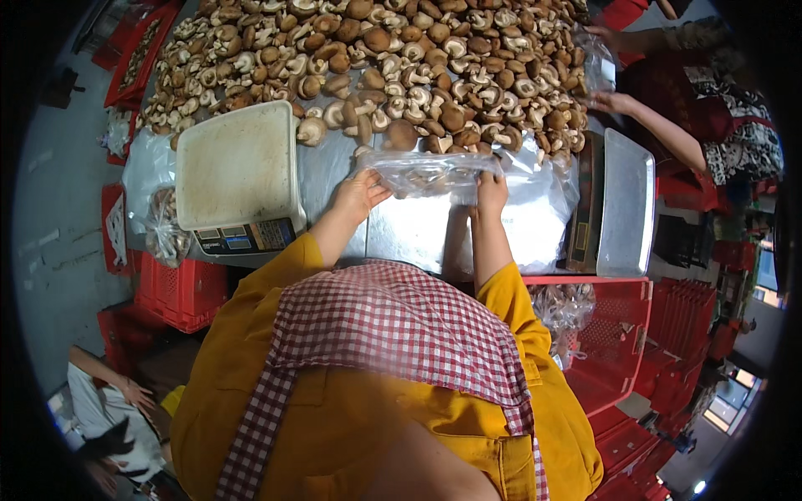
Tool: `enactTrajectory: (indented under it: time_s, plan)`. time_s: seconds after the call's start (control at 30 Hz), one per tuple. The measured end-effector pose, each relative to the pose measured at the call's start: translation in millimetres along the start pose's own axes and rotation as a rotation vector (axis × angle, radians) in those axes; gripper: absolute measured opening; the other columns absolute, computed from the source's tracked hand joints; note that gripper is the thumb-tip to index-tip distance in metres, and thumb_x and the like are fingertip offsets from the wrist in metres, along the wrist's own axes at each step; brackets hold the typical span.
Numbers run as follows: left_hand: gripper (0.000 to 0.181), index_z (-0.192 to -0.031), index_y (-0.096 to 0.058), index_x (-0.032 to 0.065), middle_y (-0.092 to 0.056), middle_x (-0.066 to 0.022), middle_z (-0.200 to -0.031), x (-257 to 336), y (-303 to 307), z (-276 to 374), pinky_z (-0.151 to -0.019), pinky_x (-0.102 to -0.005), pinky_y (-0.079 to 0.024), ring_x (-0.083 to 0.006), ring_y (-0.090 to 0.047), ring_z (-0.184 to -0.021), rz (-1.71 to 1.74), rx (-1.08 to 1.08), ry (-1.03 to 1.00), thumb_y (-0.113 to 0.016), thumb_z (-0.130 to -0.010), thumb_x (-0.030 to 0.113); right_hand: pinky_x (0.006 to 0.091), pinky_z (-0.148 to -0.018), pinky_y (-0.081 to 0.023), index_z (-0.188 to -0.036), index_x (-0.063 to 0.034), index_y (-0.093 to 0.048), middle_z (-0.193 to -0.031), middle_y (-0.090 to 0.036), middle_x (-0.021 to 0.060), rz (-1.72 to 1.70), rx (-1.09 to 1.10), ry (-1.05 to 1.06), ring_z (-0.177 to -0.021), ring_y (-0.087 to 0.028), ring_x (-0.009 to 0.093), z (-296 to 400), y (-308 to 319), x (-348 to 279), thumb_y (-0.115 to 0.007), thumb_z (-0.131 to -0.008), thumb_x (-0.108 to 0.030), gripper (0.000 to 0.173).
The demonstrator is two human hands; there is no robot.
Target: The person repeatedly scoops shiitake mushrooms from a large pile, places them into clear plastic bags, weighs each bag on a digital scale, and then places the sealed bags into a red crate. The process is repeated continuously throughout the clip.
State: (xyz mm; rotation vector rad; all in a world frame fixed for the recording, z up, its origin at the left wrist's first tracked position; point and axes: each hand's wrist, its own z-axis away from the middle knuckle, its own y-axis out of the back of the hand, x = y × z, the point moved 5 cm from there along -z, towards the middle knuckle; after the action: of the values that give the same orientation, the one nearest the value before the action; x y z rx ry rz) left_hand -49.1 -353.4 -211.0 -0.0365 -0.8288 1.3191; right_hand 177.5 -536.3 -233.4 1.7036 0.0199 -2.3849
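Both my hands hold a clear plastic bag stretched between them, above the near part of a metal table. My left hand grips the bag's left end, its other fingers partly spread. My right hand is closed on the right end. Brown shapes show through the film; whether they lie inside the bag or behind it, I cannot tell. Just beyond the bag spreads a large heap of shiitake mushrooms. More clear plastic bags lie flat at the right of my right hand.
A scale with a pale plastic tray stands at left, beside a filled, tied bag of mushrooms. At right is a scale with a metal tray. A red crate holds filled bags. Across the right side, a co-worker's hand touches the heap's edge.
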Motion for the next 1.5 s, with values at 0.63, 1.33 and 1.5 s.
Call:
enactTrajectory:
  time_s: [0.63,1.33,1.5]
  plan:
    - [0.036,-0.103,-0.063,0.0024,-0.066,-0.0093,-0.098,168.6,-67.0,-54.7,-0.068,-0.0321,-0.055,-0.0196,-0.066,-0.082,-0.654,0.187,0.003,-0.051,-0.097,0.036,0.0338,-0.051,-0.05,-0.118,-0.0054,-0.052,-0.1,-0.063,0.0108,-0.299,-0.489,-0.615,-0.074,-0.062,0.02,-0.7,-90.2,-58.1,-0.033,-0.101,-0.047,0.049]
    - [0.053,-0.121,-0.056,0.0042,-0.06,-0.0185,-0.117,111.7,-101.1,-184.0,-0.09,-0.049,-0.052,-0.0325,-0.061,-0.105,-0.118,-0.133,0.353,-0.04,-0.097,0.048,0.0329,-0.071,-0.058,-0.115,-0.0047,-0.057,-0.103,-0.065,0.0102,-0.113,-0.86,-0.549,-0.086,-0.066,0.02,-56.9,-171.1,-125.8,-0.05,-0.096,-0.046,0.046]
    - [0.039,-0.111,-0.06,0.004,-0.065,-0.0169,-0.104,99.9,-96.7,-176.0,-0.083,-0.0489,-0.056,-0.0304,-0.065,-0.095,-0.14,-0.186,0.239,-0.047,-0.096,0.038,0.0406,-0.075,-0.058,-0.117,-0.0062,-0.055,-0.106,-0.063,0.011,-0.138,-0.87,-0.543,-0.092,-0.065,0.025,-52.3,-165.7,-117.2,-0.051,-0.095,-0.046,0.045]
